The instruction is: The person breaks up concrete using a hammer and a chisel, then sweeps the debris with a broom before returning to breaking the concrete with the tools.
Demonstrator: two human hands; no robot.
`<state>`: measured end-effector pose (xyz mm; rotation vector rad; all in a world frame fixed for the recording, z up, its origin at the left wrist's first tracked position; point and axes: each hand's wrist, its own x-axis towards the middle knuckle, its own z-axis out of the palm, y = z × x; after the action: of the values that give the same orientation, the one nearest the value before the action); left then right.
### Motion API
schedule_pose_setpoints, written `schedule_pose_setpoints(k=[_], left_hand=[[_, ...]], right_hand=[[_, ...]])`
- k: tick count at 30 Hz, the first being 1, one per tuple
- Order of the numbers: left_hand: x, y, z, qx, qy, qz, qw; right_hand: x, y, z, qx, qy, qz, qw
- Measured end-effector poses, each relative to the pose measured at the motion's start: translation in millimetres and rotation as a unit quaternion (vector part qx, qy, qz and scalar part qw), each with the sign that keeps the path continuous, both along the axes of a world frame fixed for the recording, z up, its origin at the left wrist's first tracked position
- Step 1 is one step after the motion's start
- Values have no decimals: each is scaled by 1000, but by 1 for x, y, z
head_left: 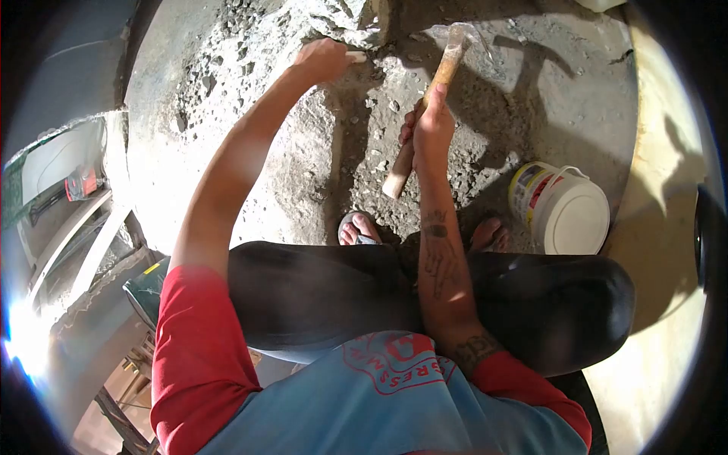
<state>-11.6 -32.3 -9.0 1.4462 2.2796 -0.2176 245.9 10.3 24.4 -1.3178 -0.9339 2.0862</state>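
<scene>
My right hand (432,133) is wrapped round the wooden handle of a hammer (446,72). The handle's end points down toward my feet, and its blurred head is at the top. My left hand (324,61) is closed at upper centre, beside a pale chunk of stone (345,26). A short, light-coloured piece (356,57) sticks out from its right side; most of it is hidden in the fist. Loose grey rubble (474,178) lies on the ground below and around both hands.
A white lidded bucket (572,216) with a yellow label lies to the right, near my knee. My sandalled feet (359,227) stand at the rubble's lower edge. A pale wall (660,152) rises at the right. Small stones are scattered at the upper left.
</scene>
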Motion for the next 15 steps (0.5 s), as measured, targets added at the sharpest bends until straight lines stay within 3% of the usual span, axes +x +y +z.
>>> schedule_pose_setpoints(k=[3, 6, 9, 11, 15], left_hand=[[-8, 3, 7, 14, 29, -15, 999], [-3, 2, 12, 76, -63, 23, 995], [-2, 3, -1, 164, -132, -38, 977], [-2, 9, 4, -24, 32, -34, 999], [-7, 9, 20, -37, 1, -7, 999]], right_hand=[[2, -1, 0, -6, -12, 4, 1000], [3, -2, 0, -15, -18, 4, 1000], [4, -4, -6, -35, -34, 21, 999], [7, -8, -11, -22, -29, 33, 999], [9, -11, -8, -25, -27, 52, 998]])
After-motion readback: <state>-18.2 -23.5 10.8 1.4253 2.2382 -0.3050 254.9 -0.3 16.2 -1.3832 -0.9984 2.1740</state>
